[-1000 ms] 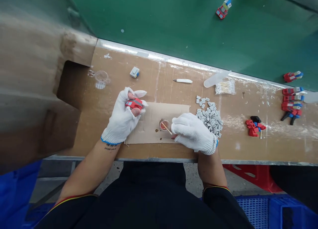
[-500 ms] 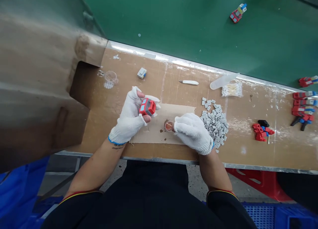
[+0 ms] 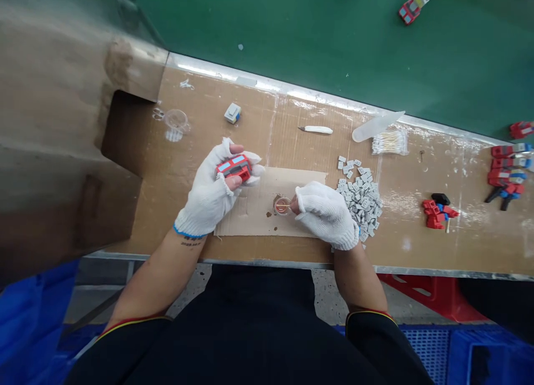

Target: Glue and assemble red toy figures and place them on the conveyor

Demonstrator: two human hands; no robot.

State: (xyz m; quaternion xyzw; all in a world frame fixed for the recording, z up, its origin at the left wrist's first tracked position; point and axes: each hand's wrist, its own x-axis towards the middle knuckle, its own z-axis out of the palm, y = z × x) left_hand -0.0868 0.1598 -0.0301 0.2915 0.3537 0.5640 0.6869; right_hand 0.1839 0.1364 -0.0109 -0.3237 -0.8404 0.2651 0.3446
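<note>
My left hand [image 3: 217,190], in a white glove with bare fingertips, is closed around a red toy vehicle part [image 3: 234,168] with light blue windows and grey trim. My right hand [image 3: 323,210], gloved the same way, pinches a thin stick [image 3: 285,206], which looks like a cotton swab. The stick's far end is inside a small clear cup [image 3: 280,212] standing on a cardboard sheet [image 3: 250,225]. Dark stains mark the sheet around the cup. Beside my right hand lies a heap of small grey plastic pieces [image 3: 362,198].
Beyond my hands lie a white-handled craft knife [image 3: 317,129], a grey-white block [image 3: 232,113] and a clear round dish [image 3: 176,119]. A bag of cotton swabs [image 3: 390,142] is at right, with red-blue toy parts [image 3: 438,211] farther along. A metal panel [image 3: 62,123] borders the left side.
My left hand has turned the red part so its windows face up more. My right fingers have drawn back from the cup, and the thin stick now shows between them and it.
</note>
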